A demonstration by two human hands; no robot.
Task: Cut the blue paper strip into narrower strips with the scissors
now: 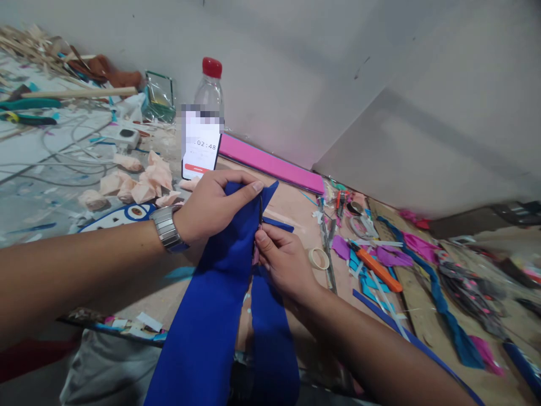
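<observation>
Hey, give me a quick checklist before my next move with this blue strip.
1. Left hand gripping the top of the wide blue cloth-like strip: ok.
2. Right hand holding the slim dark tool at the strip's edge: ok.
3. Left thumb well away from the tool: not ok, they look close.
4. Long orange plastic-handled tool lying apart from both hands: ok.
5. Strip's lower end free: cannot tell, it leaves the picture.

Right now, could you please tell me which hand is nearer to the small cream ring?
Right: the right hand is just left of the small cream ring in the picture; the left hand is farther left and higher, on the wide blue cloth strip.
</observation>
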